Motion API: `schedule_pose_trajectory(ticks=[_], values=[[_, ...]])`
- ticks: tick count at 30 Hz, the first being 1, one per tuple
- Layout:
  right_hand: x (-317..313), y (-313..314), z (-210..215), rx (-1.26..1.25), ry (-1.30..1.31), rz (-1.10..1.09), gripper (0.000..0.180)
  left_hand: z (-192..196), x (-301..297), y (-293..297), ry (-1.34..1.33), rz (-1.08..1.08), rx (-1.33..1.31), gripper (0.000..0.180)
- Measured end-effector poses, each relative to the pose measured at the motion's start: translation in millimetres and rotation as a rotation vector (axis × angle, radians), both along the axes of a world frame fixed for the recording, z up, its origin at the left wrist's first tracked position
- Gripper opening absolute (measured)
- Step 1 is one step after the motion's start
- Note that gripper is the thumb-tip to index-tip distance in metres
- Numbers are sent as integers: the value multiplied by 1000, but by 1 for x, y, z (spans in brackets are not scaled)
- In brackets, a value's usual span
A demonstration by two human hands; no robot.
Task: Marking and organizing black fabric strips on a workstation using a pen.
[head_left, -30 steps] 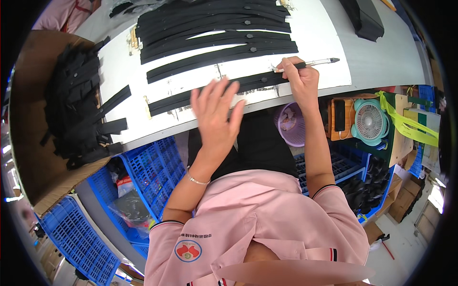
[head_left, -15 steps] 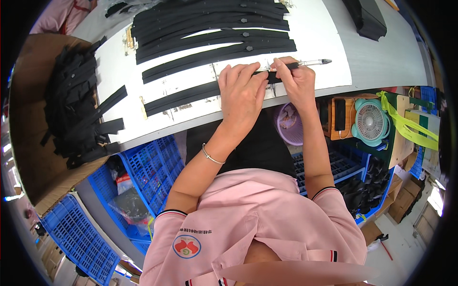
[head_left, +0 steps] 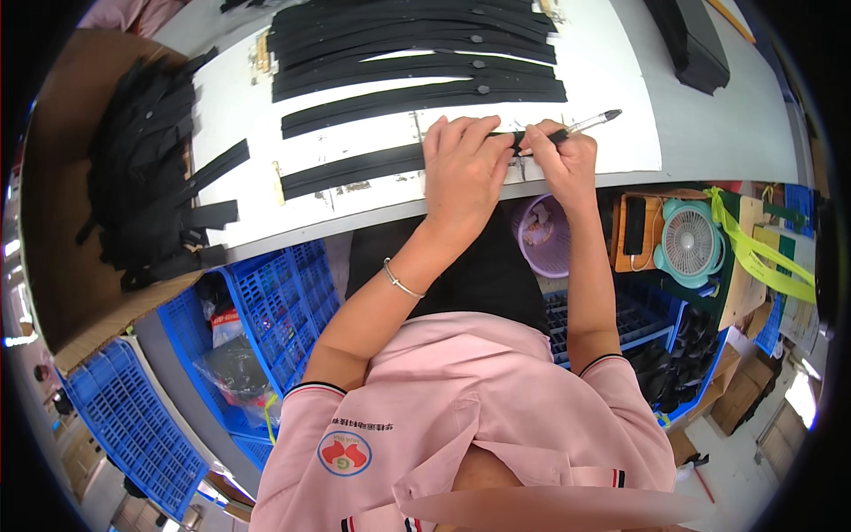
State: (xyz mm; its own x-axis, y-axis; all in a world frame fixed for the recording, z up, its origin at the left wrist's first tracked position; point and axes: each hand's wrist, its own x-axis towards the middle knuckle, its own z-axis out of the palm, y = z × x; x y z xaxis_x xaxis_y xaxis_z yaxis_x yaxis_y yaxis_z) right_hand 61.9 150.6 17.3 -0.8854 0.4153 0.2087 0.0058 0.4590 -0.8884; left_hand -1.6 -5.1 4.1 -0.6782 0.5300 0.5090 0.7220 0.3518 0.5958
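A black fabric strip (head_left: pixel 350 170) lies on the white board (head_left: pixel 612 80) along the table's near edge. My left hand (head_left: pixel 465 168) rests palm down across it, fingers stretched out and pressing, and covers its middle. At the strip's right end, my right hand (head_left: pixel 567 168) is closed around a pen (head_left: pixel 589 122) with a clear barrel and a black end. The pen slants up to the right; its writing tip is hidden by my fingers. Beyond my hands, several more black strips (head_left: pixel 417 66) lie side by side, some with a small dark round piece on them.
At the left, a cardboard box (head_left: pixel 53 177) holds a heap of black strips (head_left: pixel 142 168), some reaching onto the board. A black object (head_left: pixel 691 49) stands far right. Below the table are a purple bin (head_left: pixel 542 235), a phone (head_left: pixel 635 226), a teal fan (head_left: pixel 690 239) and blue crates (head_left: pixel 133 426).
The pen's outer end has tipped slightly higher, and my right hand has shifted a little. My left hand stays on the strip. The whole view has moved slightly.
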Motion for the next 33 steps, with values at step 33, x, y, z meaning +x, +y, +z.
schedule_pose_trajectory(ticks=[33], values=[[-4, 0, -6, -240, 142, -235, 22, -9, -146, -261, 22, 518, -408, 41]])
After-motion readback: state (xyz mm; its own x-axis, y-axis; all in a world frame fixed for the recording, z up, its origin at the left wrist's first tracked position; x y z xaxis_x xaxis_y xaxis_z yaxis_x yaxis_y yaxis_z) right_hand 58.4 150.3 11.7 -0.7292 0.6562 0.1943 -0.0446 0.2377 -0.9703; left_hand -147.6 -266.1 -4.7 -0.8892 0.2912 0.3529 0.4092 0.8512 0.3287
